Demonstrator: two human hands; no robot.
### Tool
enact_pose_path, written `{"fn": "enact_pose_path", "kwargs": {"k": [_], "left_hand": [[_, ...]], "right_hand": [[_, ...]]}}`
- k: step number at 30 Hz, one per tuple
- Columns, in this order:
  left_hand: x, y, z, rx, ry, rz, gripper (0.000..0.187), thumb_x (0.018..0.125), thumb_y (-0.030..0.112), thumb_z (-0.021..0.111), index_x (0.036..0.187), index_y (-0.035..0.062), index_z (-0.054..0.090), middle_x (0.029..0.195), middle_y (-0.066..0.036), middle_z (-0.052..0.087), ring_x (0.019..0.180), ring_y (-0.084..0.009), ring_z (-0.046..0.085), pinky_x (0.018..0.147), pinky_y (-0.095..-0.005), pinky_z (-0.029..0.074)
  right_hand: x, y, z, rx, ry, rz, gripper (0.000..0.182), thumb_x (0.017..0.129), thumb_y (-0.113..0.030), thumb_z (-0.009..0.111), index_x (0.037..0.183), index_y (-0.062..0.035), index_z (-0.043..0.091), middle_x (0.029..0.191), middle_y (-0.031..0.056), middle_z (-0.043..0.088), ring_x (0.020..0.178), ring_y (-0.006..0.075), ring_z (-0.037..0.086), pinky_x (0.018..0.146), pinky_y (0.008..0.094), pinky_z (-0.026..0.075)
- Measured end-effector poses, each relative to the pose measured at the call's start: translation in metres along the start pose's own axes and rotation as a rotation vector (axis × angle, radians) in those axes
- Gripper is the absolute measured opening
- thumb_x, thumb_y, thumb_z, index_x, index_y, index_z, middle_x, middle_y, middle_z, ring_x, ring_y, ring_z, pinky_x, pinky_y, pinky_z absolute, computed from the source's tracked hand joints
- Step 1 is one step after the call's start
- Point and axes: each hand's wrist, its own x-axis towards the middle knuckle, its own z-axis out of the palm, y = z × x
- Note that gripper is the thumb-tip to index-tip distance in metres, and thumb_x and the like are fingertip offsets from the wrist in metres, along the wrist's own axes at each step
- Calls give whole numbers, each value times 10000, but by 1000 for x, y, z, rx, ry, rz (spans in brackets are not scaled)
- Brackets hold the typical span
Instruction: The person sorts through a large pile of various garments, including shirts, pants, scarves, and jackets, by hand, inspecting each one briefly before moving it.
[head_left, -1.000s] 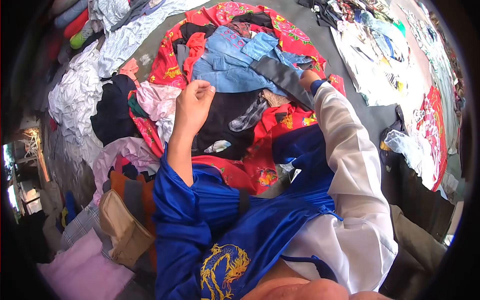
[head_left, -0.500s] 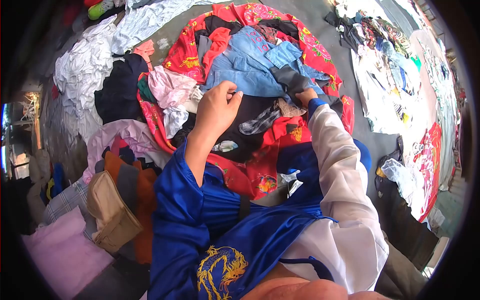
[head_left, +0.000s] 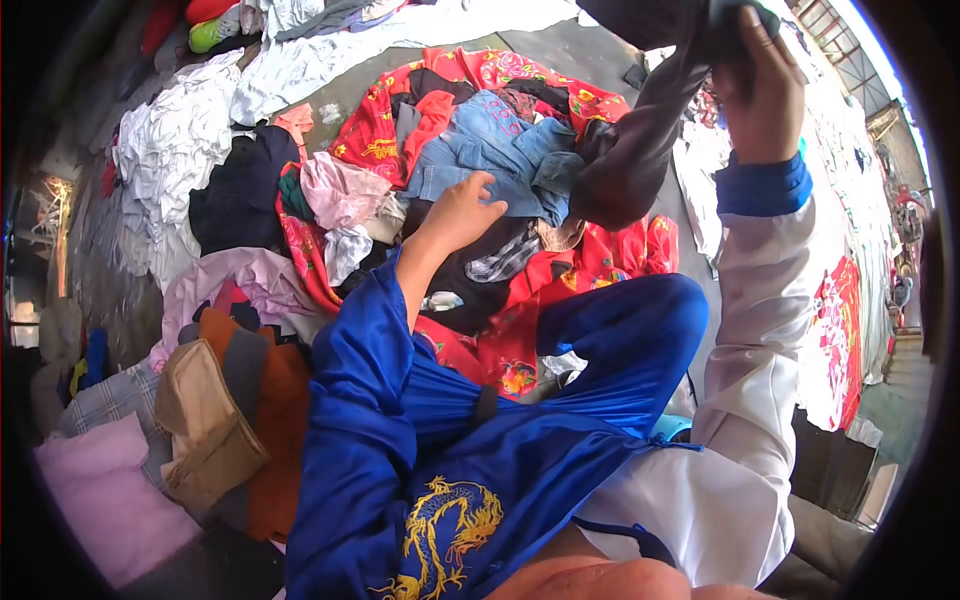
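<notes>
My right hand [head_left: 765,95] is raised at the upper right, closed on a dark grey piece of clothing [head_left: 635,150]. That garment hangs in a stretched, twisted length toward the pile; its exact kind is not clear. My left hand [head_left: 462,212] hovers by the lower edge of a blue denim garment [head_left: 480,150], fingers loosely bent and apart, holding nothing. Both lie over a red flowered cloth [head_left: 610,108] spread under a heap of clothes. A pale pink garment [head_left: 340,185] and a black-and-white checked piece [head_left: 503,258] rest in the heap.
White clothes [head_left: 180,150] are piled at the left, beside a black garment [head_left: 240,190]. Nearer me lie a beige padded piece [head_left: 205,415], an orange cloth [head_left: 285,420] and a pink folded cloth [head_left: 115,495]. More light garments [head_left: 840,220] spread along the right.
My right hand has lifted the dark garment up and to the right, from the heap's right side. My left hand has shifted slightly right and down, its fingers loosening.
</notes>
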Motion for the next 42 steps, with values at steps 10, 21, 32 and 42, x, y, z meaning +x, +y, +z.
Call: {"fn": "enact_pose_path", "kwargs": {"k": [10,21,32,42], "left_hand": [[-12,36,16,-397,117,238,629,824,232,779,1337,-15,511,1208,-208,623,1115,-289,638,969,-364,484],[-42,24,-46,-1063,8,9,352,883,119,705,1209,1,642,1099,-39,690,953,-112,638,874,-297,503],[-44,12,-76,-1325,-184,-213,366,889,218,714,1168,-8,642,1051,-86,704,927,-175,688,823,-314,556],[-35,11,-82,-2064,-102,22,768,982,661,340,1425,40,437,1335,-194,581,1265,-342,534,1081,-523,408]], "right_hand": [[46,-103,83,-68,-35,-519,323,947,-142,616,1229,9,570,1079,93,629,896,203,639,700,315,522],[-56,188,8,-406,-317,131,631,827,39,651,1430,-42,482,1300,115,622,1229,203,569,1023,341,453],[-148,226,83,-556,-777,84,1183,611,-118,839,1556,-5,135,1565,260,263,1451,400,290,1176,413,298],[-134,213,88,532,125,861,340,955,-124,583,1275,-11,577,1166,109,673,1061,242,660,966,418,513]]}}
